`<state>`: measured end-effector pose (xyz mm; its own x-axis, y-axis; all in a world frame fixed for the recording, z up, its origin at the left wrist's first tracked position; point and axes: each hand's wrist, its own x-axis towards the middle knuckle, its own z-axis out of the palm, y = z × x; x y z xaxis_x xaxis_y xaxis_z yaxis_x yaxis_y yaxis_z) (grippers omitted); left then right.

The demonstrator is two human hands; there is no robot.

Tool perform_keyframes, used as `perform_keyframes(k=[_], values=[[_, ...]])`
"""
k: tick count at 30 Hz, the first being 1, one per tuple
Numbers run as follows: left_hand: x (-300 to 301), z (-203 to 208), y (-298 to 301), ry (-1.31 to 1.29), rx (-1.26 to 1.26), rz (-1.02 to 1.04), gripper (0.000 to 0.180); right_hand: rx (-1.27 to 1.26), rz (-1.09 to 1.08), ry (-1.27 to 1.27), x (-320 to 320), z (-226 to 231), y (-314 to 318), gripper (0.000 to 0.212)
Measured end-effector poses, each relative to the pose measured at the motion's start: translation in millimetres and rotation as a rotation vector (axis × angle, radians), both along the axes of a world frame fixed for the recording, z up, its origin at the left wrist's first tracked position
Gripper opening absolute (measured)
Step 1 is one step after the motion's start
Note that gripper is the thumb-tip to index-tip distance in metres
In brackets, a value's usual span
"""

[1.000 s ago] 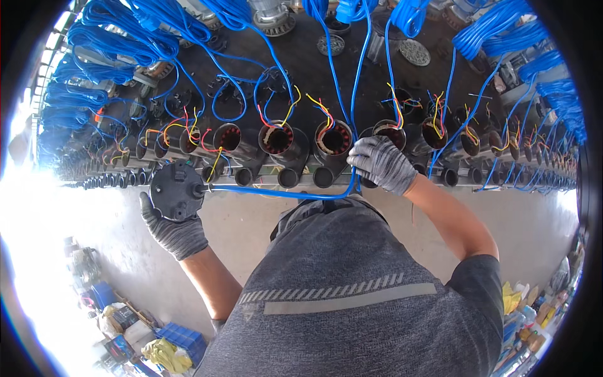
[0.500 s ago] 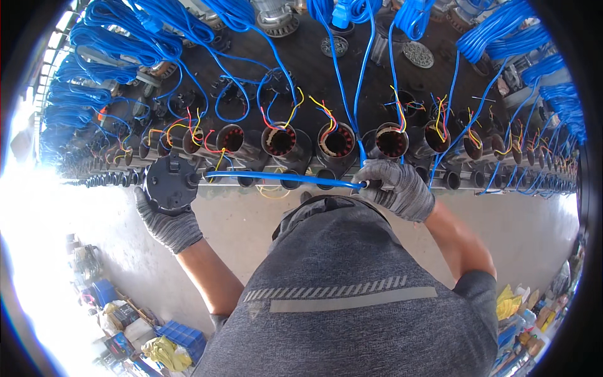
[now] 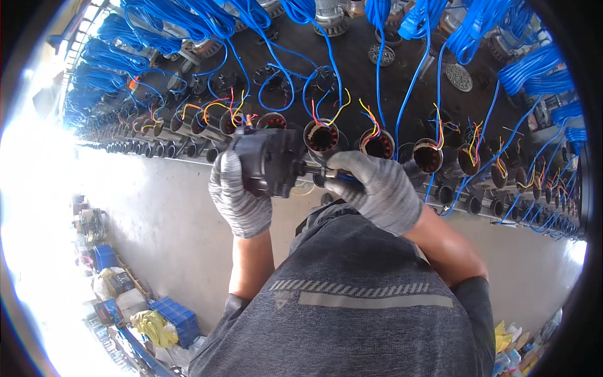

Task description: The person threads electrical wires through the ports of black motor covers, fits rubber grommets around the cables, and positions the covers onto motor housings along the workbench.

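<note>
My gloved left hand (image 3: 237, 198) grips a black round housing cover (image 3: 260, 162), tilted with its side toward me. Its cable outlet points right. My gloved right hand (image 3: 383, 195) is closed around a dark-handled tool (image 3: 344, 178), whose exact kind I cannot make out. A short metallic piece (image 3: 314, 169) lies between the right fingertips and the cover's outlet. Just beyond my hands stand open metal motor housings (image 3: 320, 137), with red, yellow and blue wires rising out of several of them. The palm sides of both hands are hidden.
Coiled blue cables (image 3: 213, 19) line the far side of the dark workbench (image 3: 352, 75), with strands running down to the housings. A perforated metal disc (image 3: 458, 77) lies among them. Blue crates (image 3: 176, 317) and yellow cloth (image 3: 154, 328) are on the floor at lower left.
My left hand has moved right with the cover and turned it on edge. The right hand has come close to its outlet; the stretched blue cable between them no longer shows. The view has shifted.
</note>
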<state>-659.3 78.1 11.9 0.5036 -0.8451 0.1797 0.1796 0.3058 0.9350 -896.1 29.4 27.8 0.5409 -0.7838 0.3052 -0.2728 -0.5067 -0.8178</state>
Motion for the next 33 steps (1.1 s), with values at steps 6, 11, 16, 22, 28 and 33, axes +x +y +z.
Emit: perform_keyframes(k=[6,11,16,22,28,33], values=[[-21,15,-1,0.044,-0.016,0.075,0.051,0.034,0.000,-0.119,12,-5,-2,0.026],[-18,13,2,-0.081,-0.011,0.006,0.049,0.267,-0.033,-0.113,9,-6,-1,0.028],[-23,15,3,-0.182,-0.015,-0.030,0.046,-0.042,-0.027,0.134,5,-1,3,0.029],[-37,13,3,-0.250,-0.009,0.065,0.043,0.279,-0.008,-0.305,-5,-14,17,0.027],[-37,14,3,-0.123,0.005,0.024,0.043,0.565,-0.088,-0.252,-20,-9,21,0.025],[-48,21,3,-0.487,0.036,0.036,0.042,0.084,-0.106,-0.151,-17,-17,19,0.026]])
